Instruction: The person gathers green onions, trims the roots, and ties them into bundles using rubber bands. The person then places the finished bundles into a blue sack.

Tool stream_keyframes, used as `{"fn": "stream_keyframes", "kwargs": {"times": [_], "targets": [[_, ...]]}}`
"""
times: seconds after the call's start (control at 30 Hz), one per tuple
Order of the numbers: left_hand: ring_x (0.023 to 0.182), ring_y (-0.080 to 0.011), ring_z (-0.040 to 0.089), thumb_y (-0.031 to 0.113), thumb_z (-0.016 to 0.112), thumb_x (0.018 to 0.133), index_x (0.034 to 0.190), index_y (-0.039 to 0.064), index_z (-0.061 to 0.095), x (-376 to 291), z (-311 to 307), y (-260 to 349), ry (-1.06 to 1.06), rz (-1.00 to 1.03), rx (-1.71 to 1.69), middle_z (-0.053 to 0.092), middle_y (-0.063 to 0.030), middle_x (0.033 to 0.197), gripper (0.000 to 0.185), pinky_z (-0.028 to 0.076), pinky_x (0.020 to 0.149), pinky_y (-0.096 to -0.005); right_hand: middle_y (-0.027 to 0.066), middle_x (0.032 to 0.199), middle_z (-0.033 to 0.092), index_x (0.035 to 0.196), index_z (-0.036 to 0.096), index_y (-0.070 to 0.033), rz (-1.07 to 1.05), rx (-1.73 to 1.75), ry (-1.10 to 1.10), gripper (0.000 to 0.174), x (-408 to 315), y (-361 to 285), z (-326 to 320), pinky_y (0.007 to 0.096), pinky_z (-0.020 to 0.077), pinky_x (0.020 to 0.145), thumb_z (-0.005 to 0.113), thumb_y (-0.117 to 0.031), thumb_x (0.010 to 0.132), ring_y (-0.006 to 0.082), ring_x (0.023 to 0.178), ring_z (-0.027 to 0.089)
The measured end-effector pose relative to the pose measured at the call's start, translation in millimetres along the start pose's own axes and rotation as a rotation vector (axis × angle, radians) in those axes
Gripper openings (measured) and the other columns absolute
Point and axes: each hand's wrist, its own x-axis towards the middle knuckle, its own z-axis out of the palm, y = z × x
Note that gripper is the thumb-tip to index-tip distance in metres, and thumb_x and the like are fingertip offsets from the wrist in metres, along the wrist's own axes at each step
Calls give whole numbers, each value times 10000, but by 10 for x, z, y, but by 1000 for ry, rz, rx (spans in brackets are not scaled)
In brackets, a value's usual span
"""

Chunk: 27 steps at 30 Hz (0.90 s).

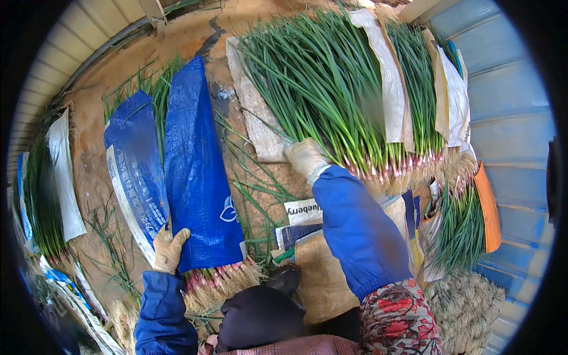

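My left hand (170,249), in a pale glove, touches the lower left edge of a blue woven plastic sheet (195,168), its thumb over the edge. That sheet covers a row of green onions, whose reddish bulbs (217,276) and pale roots stick out below. A second blue printed sheet (135,133) adjoins it on the left. My right hand (307,160), also gloved, is at the lower left edge of a wide layer of green onions (319,84), over the corner of a whitish woven sheet (259,111). Its curled fingers are partly hidden, so its grip is unclear.
White sheets (388,88) divide the onion layers at right. An orange sheet (488,213) flanks onions (459,230) by the blue metal wall (510,146). Folded sacks (319,266) lie by my knee (262,315). Loose leaves (248,177) litter the brown ground (95,182).
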Motion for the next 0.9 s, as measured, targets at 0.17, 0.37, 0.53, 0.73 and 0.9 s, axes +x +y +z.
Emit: {"fn": "stream_keyframes", "kwargs": {"times": [0.17, 0.37, 0.53, 0.73, 0.9], "targets": [[1029, -156, 558, 158, 717, 844, 1365, -44, 404, 17, 2, -38, 54, -82, -10, 590, -96, 1212, 640, 450, 908, -294, 115, 902, 691, 954, 643, -53, 341, 1509, 406, 176, -121, 480, -327, 347, 520, 672, 509, -154, 903, 227, 701, 636], [1026, -155, 560, 177, 715, 848, 1383, -40, 385, -3, -45, -50, -19, -75, -98, 593, -90, 1202, 665, 451, 909, -291, 92, 855, 670, 975, 651, 11, -129, 2508, 449, 201, -963, 330, -1024, 256, 494, 586, 566, -147, 883, 120, 535, 547], [1077, -172, 531, 140, 703, 846, 1407, -57, 334, 29, -102, -109, -21, -45, 6, 552, -106, 1262, 699, 428, 939, -291, 170, 817, 684, 1125, 544, 58, -12, 637, -270, 486, -885, -666, -858, 424, 532, 715, 514, -375, 907, 282, 732, 686], [1181, -226, 475, 139, 729, 814, 1419, -74, 297, 62, -117, -126, 36, -27, 88, 467, -127, 1363, 774, 357, 1029, -326, 213, 898, 690, 1130, 571, 60, 391, 765, -20, 518, 216, -540, -361, 413, 534, 741, 509, -396, 892, 308, 829, 697], [1179, -211, 467, 163, 722, 821, 1418, -72, 304, 50, -76, -59, 69, -158, 167, 494, -116, 1332, 766, 353, 1025, -316, 124, 979, 704, 1012, 702, -76, 297, 605, -93, 403, 103, -11, -607, 408, 534, 760, 465, -388, 917, 277, 882, 690]]}}
